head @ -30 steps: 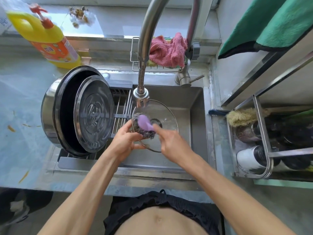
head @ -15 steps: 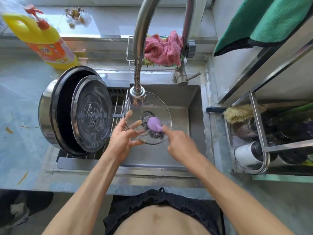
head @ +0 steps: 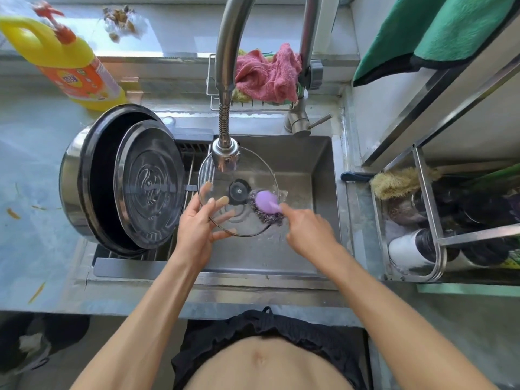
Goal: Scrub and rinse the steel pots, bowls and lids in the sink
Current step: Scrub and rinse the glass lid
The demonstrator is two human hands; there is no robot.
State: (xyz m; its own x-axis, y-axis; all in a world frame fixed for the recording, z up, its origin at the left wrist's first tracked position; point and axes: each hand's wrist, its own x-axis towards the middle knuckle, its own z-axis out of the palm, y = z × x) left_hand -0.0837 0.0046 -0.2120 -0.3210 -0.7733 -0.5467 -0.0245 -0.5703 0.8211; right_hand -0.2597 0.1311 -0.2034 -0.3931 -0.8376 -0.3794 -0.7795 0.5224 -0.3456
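open: sink [head: 298, 161] right half | blocked: faucet [head: 225, 153] above, pot [head: 84, 175] left

Strong daylight is seen pouring in from the window ledge [head: 135, 49] at the top, where the surface is blown out to white. Glare is picked up along the faucet [head: 228, 52] and the steel pot [head: 70, 175]. Soft shadow is cast into the sink [head: 304, 153]. Straight lines are bowed by the wide lens at the edges, and the yellow bottle [head: 67, 60] is smeared there.
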